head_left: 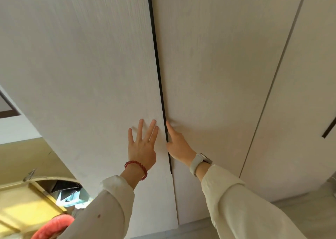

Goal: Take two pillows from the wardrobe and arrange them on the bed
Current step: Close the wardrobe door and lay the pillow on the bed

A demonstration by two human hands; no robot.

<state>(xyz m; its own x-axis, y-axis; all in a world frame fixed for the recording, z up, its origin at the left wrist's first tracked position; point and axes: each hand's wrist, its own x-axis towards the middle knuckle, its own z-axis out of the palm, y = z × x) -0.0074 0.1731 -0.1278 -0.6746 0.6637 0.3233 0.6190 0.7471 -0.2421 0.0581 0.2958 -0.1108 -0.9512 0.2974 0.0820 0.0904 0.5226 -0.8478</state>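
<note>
Pale wood-grain wardrobe doors [91, 65] shut, no pillows in sight — left hand [141, 146] spread flat on the left door, right hand [177, 144] curling fingertips into the black handle strip [161, 85] between doors.

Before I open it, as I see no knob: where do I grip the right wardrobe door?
By the dark strip handle along its left edge, from the seam side; the right hand seems to hook its fingers there already.

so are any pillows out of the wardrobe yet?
No. The wardrobe doors look closed; the left hand lies flat on one panel, the right hand is at the dark handle strip, no pillows visible.
</note>
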